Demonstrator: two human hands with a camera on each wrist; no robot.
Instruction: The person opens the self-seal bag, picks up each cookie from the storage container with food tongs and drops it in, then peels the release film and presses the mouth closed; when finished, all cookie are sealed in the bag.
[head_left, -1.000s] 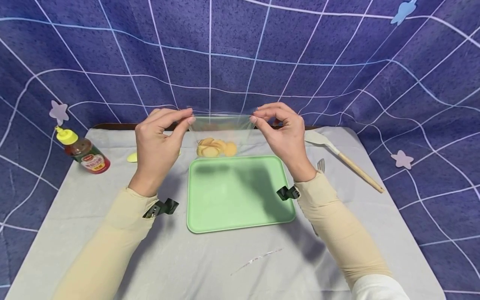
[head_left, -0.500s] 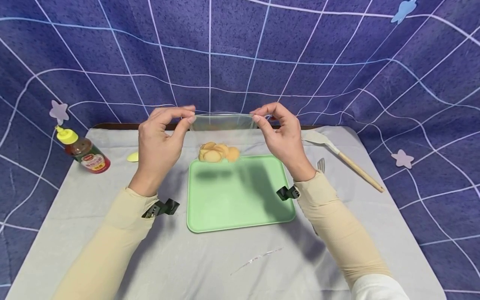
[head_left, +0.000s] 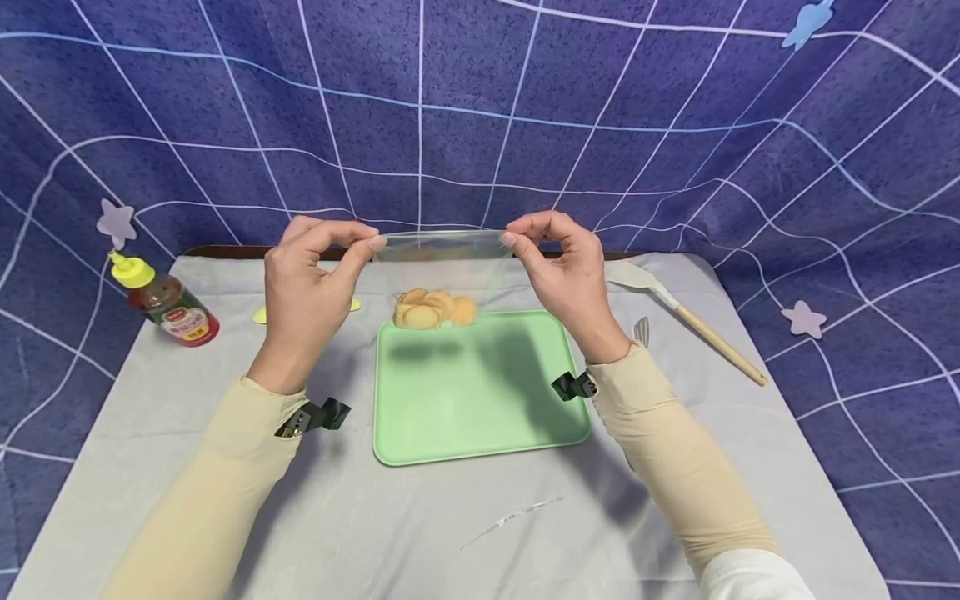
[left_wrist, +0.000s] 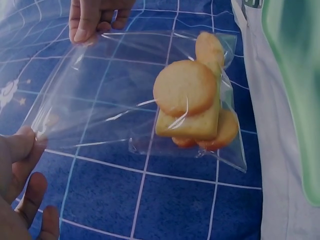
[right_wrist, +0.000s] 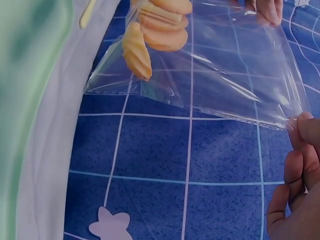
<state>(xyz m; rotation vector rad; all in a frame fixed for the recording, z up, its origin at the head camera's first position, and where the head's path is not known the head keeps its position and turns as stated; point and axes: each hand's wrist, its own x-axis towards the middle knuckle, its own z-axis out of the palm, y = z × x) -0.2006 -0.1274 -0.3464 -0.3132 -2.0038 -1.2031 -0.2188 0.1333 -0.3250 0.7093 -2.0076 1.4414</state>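
Note:
Between both hands hangs a clear plastic bag (left_wrist: pixel 115 90) with several pale golden cookies (left_wrist: pixel 185 87) gathered at its bottom. My left hand (head_left: pixel 311 292) pinches one top corner between thumb and forefinger. The opposite top corner is pinched by my right hand (head_left: pixel 566 279), whose thumb and fingers also show in the right wrist view. The bag's top edge is stretched straight between them. In the head view the cookies (head_left: pixel 431 308) overlap the far rim of a green tray (head_left: pixel 480 392), and the tray bears the shadow of hand and bag.
A sauce bottle (head_left: pixel 176 312) with a yellow cap stands at the left. A white spatula (head_left: pixel 690 321) with a wooden handle lies right. Near the right wrist is a slotted metal utensil (head_left: pixel 641 331). A yellow-green object (head_left: pixel 356 305) lies partly behind my left hand. A thin plastic strip (head_left: pixel 513 522) lies in front.
Both hands keep their pinch on the bag. My left hand has shifted slightly left, and the bag's top edge now looks flatter. The cookies dipped a little toward the tray.

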